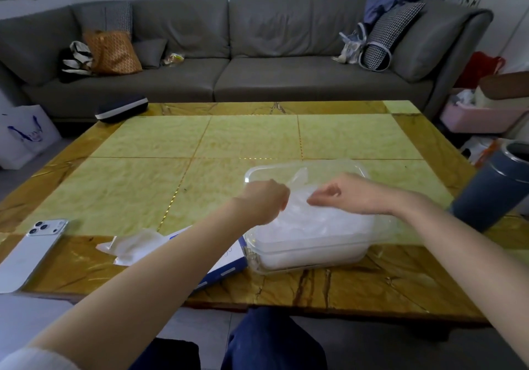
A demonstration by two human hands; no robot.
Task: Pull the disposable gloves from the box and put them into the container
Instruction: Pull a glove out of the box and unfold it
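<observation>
Clear plastic gloves (315,223) are filling the transparent container (309,258) sitting near the right on the tabletop (160,140). Both hands are hovering over it, the left hand (264,200) and right hand (343,193) each pinching thin glove film. Left of it, the blue glove box (226,266) is lying with a glove (131,245) sticking out.

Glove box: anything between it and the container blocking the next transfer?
Nothing visible. The glove box lies right beside the open container, lid off. Only the left forearm crosses above the box; a glove sticks out of its left end. Both hands, left and right, are over the container of gloves.
</observation>
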